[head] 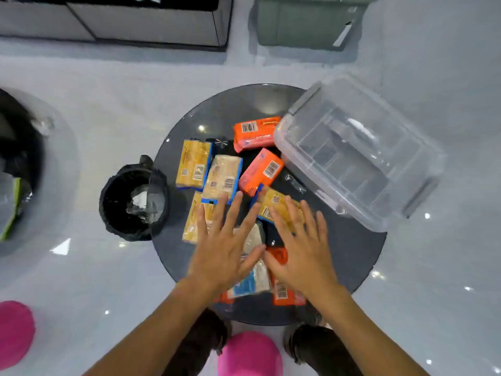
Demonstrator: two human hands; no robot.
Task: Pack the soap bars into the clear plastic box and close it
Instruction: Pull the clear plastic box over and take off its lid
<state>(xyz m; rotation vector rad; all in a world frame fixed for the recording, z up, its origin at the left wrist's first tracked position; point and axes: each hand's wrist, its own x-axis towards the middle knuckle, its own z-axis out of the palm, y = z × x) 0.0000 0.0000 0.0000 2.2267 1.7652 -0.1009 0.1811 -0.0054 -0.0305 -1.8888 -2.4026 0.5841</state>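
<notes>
At the far left edge, low at about 8 o'clock, a pink stool (15,331) shows partly, and above it at 9 o'clock sits a dark bag (16,147) on a pale round surface. Next comes a black bin (132,199), standing on the floor just beside the left rim of the round dark counter (352,253).

On the counter, the soap bars lie loose. Two yellow bars (193,164) sit side by side at 10 o'clock from the counter's middle, touching along their long edges, with a third yellow bar (193,221) just below them, partly under the left hand (222,253). That hand is flat with fingers spread, its grip open and holding nothing, hovering over or resting on a pale and blue bar (252,280); contact cannot be told through the blur. At 6 o'clock a second pink stool (249,354) sits between two dark shoes (200,343).

Two orange bars (256,134) lie at 12 o'clock, the lower one tilted. The right hand (303,253) is likewise spread, grip open, over a yellow bar (276,204) and an orange bar (282,291) near the front rim.

At 2 o'clock the clear plastic box (357,156) stands with its lid on, overhanging the counter's right rim, touching the upper orange bar. No soap shows inside it.
</notes>
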